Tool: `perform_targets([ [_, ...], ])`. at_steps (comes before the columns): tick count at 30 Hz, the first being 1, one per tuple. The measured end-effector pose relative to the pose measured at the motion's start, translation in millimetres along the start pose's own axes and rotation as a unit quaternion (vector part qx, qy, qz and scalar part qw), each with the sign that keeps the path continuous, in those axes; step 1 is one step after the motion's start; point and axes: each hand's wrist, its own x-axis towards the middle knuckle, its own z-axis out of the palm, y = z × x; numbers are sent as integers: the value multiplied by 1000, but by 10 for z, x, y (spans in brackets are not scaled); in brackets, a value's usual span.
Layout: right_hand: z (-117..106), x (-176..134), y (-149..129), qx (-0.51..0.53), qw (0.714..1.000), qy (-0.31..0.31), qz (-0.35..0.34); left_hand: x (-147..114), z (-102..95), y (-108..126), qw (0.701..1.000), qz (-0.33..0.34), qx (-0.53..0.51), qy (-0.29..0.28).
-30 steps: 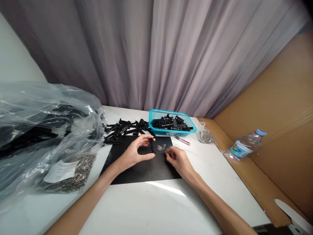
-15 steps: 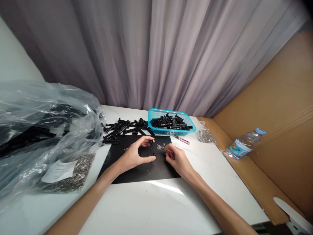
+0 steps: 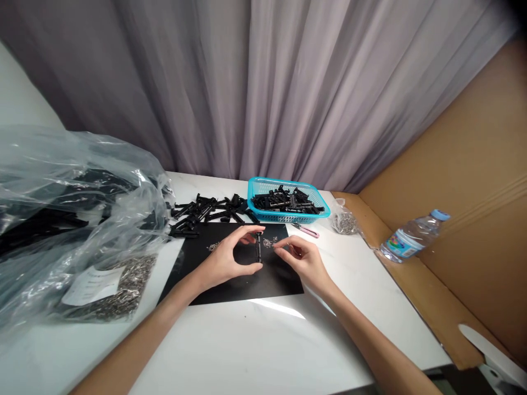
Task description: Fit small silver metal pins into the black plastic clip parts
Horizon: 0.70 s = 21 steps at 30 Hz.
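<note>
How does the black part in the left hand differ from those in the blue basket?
The held part is pinched by the left hand; the basket parts lie inside the blue basket.
The held part runs up and down the picture; the basket parts lie at mixed angles.
The held part is single; the basket parts are heaped.
Both are black.

Much Black, and a Greyish-Purple Curtain [image 3: 214, 99]

Black on the held part [image 3: 259, 249] and the mat [image 3: 280, 280]. Turquoise, with a pattern of small holes, on the basket [image 3: 249, 193]. Pink on the tool handle [image 3: 312, 232]. White on the table [image 3: 230, 351].
</note>
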Motion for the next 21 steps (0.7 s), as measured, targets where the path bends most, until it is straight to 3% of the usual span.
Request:
perform_targets([
  [6, -18, -5, -35, -2, 1000, 8, -23, -18, 42, 10, 999, -28, -41, -19],
  [21, -28, -43, -125, 13, 998, 8, -55, -16, 108, 51, 988, -16, -142, -58],
])
